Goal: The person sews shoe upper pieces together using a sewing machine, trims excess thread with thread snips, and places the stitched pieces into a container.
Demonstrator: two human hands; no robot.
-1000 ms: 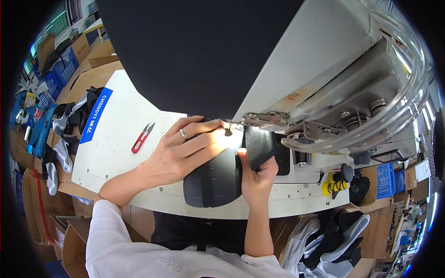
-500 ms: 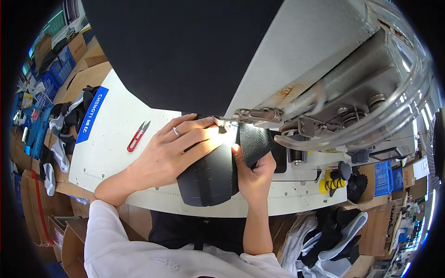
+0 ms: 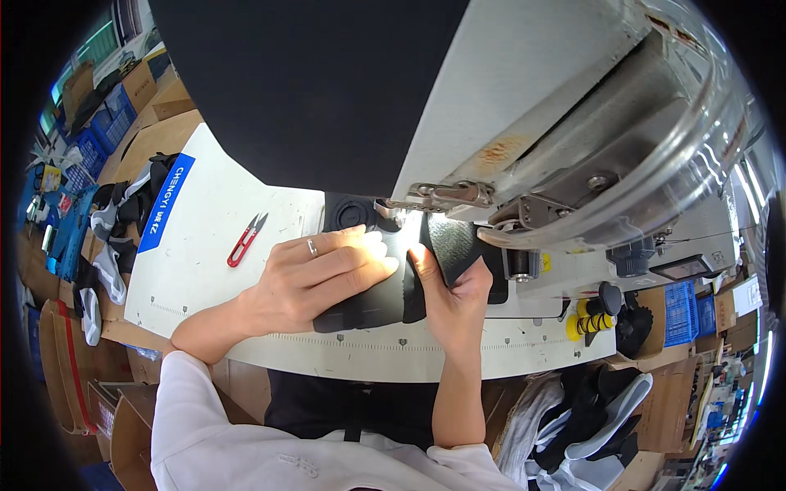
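At a sewing machine (image 3: pixel 483 155), a smooth black panel (image 3: pixel 360 314) lies on the white table below the lit presser foot (image 3: pixel 395 211). My left hand (image 3: pixel 311 274), a ring on one finger, rests flat on this panel with its fingers stretched toward the needle area. To the right, my right hand (image 3: pixel 455 307) pinches a black textured piece (image 3: pixel 450 244), its thumb on top near the seam and its other fingers tucked beneath. The two pieces meet under the foot; glare hides the needle and the exact stitching spot.
Red-handled thread snips (image 3: pixel 244 241) lie on the white table (image 3: pixel 278 217) left of my hands. Black and white cut pieces (image 3: pixel 106 245) are heaped at the far left. Yellow spools (image 3: pixel 591 321) stand at the right, and more pieces (image 3: pixel 581 417) fill a box below them.
The black panel has moved away from me under the presser foot, so less of it shows on my side. My left hand has slid slightly back along it; my right hand keeps its pinch.
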